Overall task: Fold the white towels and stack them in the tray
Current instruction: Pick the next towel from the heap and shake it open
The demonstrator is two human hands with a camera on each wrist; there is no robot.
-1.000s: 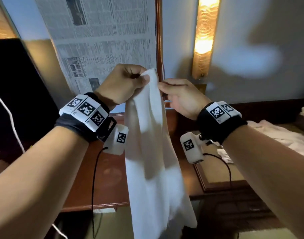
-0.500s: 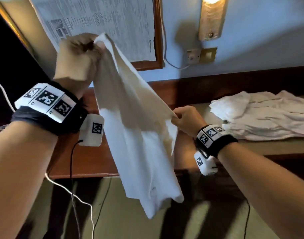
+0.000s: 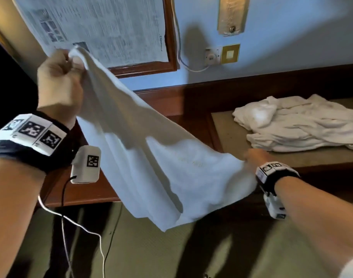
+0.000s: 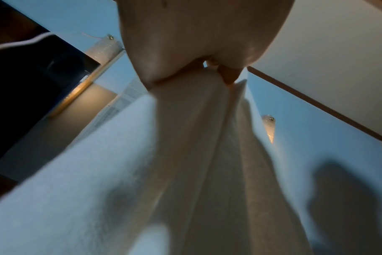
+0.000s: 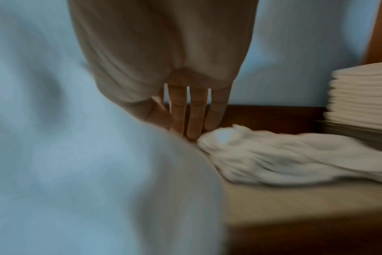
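Observation:
A white towel [image 3: 151,153] hangs stretched on a slant between my two hands, above the desk's front edge. My left hand [image 3: 73,61] is raised at the upper left and grips one bunched corner in a fist; the left wrist view shows the towel [image 4: 185,155] falling from that left hand [image 4: 214,69]. My right hand [image 3: 249,159] is low at the right and pinches the towel's far edge. In the blurred right wrist view the right hand [image 5: 181,127] has long fingers [image 5: 194,120] against the towel [image 5: 76,155]. A rumpled towel pile [image 3: 296,125] lies on the tan tray [image 3: 229,141].
A stack of folded white towels [image 5: 362,96] stands to the right behind the rumpled towel pile [image 5: 294,160]. The brown desk [image 3: 167,101] runs along a blue wall with a framed newspaper [image 3: 103,27], a socket [image 3: 211,56] and a lamp [image 3: 231,15]. A white cable [image 3: 81,227] hangs over the floor.
My hands were together at the towel's top corner. The left hand has gone up and to the left, the right hand has slid down and right along the edge, spreading the towel.

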